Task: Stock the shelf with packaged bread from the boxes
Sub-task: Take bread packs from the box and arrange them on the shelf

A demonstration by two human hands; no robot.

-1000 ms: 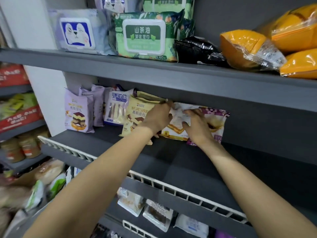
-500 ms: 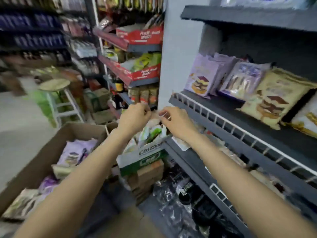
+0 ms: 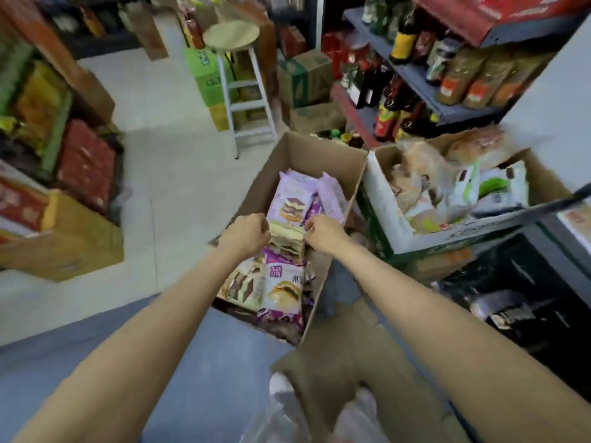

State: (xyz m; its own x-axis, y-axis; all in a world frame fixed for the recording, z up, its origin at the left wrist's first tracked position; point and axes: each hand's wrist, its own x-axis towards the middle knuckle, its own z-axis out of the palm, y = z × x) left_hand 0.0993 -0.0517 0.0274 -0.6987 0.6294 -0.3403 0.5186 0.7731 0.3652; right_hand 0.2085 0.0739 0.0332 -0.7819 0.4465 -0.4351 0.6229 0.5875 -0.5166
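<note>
Bread pack [image 3: 287,240] between both hands, over box [image 3: 289,161].
Long axis 9-to-3; left hand [image 3: 248,233] and right hand [image 3: 323,231] pinching its ends, equally near.

Purple bread packs [image 3: 292,199], brown box [image 3: 315,156]

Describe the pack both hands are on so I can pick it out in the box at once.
Find the brown box on the floor, left of the white box. Midway along it, the left hand and right hand pinch the two ends of one pack. It is pale yellow with a layered cake slice pictured, while the packs beside it are purple.
</note>
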